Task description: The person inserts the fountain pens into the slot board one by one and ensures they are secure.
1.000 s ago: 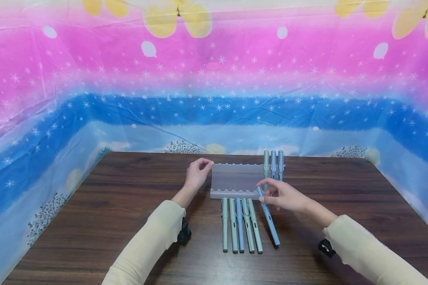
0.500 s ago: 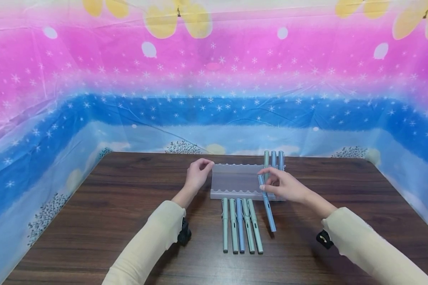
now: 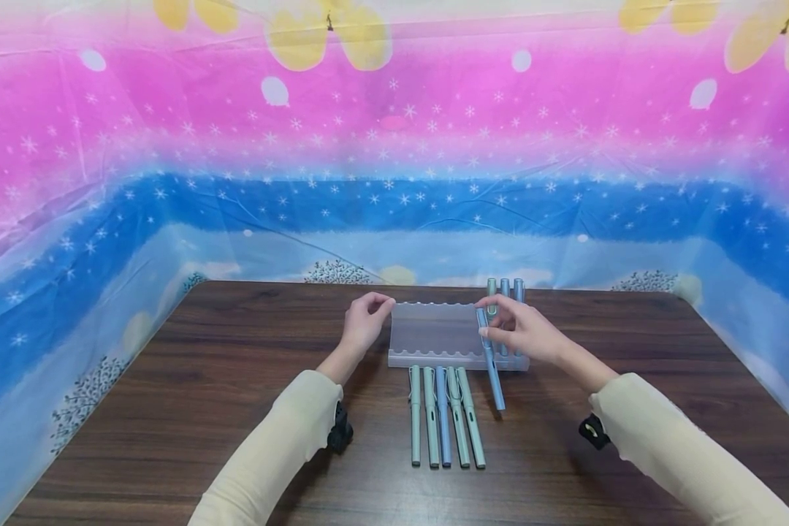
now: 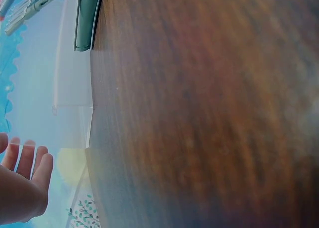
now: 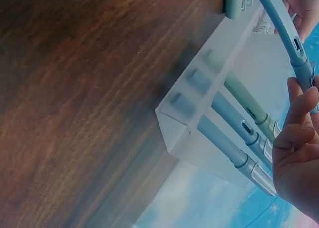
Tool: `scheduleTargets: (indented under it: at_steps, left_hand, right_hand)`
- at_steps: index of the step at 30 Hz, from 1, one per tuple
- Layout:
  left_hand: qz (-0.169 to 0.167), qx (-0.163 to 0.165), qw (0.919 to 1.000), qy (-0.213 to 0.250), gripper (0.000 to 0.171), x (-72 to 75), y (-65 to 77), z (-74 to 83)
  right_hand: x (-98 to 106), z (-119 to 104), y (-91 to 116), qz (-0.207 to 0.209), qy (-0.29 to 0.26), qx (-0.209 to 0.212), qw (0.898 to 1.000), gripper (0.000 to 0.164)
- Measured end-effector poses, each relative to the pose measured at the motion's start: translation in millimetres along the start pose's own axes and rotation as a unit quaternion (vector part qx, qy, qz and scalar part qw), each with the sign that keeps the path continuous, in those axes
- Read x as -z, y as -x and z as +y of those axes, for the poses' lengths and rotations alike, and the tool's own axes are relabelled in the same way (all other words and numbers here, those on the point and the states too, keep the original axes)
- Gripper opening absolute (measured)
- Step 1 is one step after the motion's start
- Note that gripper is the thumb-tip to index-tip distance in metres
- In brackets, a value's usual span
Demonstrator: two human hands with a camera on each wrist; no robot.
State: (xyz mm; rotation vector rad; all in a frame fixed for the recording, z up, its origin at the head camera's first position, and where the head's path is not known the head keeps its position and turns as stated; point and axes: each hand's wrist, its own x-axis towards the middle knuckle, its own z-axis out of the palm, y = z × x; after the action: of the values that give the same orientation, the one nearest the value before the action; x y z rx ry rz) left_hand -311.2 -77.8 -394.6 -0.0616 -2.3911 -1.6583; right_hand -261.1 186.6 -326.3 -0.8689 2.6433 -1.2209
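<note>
A translucent pen rack (image 3: 434,329) with notched edges stands tilted back on the table. At its upper left corner, my left hand (image 3: 363,321) pinches the rack's edge; the left wrist view shows fingers (image 4: 42,171) behind the clear sheet. My right hand (image 3: 526,329) pinches a blue pen (image 3: 492,369) near its capped end, and the pen slants in front of the rack with its lower end above the table. Three pens, one green (image 5: 246,98) and two blue, rest in slots at the rack's right end, partly hidden by my right hand in the head view.
Several capped pens (image 3: 432,431), mostly green and one blue, lie side by side on the wooden table (image 3: 237,365), just in front of the rack. A patterned cloth (image 3: 394,204) hangs around the table's back and sides.
My right hand has carried the blue pen up and away from me, toward the rack's slots. My left hand stays at the rack's corner, and the lying pens have not moved.
</note>
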Motion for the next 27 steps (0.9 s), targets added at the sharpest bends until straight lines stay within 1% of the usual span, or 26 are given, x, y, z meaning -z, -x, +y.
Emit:
scheduleTargets:
  at_steps: [9, 12, 14, 21, 27]
  left_hand:
    - [0.0, -0.001, 1.0, -0.001, 0.018, 0.2, -0.3, -0.1]
    - [0.001, 0.0, 1.0, -0.003, 0.018, 0.1, -0.3, -0.1]
    - [0.002, 0.002, 1.0, -0.003, 0.018, 0.1, -0.1, 0.2]
    - [0.002, -0.003, 1.0, -0.002, 0.018, 0.5, 0.8, 1.6]
    - [0.002, -0.005, 1.0, 0.001, 0.018, 0.4, 0.7, 1.5]
  right_hand:
    - [4, -7, -3, 0.031, 0.01, -0.011, 0.999, 0.039]
    - [5, -6, -4, 0.042, 0.012, -0.013, 0.999, 0.04]
    - [6, -2, -5, 0.052, 0.011, -0.01, 0.999, 0.04]
    - [10, 28, -17, 0.079, 0.027, -0.004, 0.996, 0.043]
    - [14, 31, -20, 0.095, 0.027, -0.004, 0.995, 0.044]
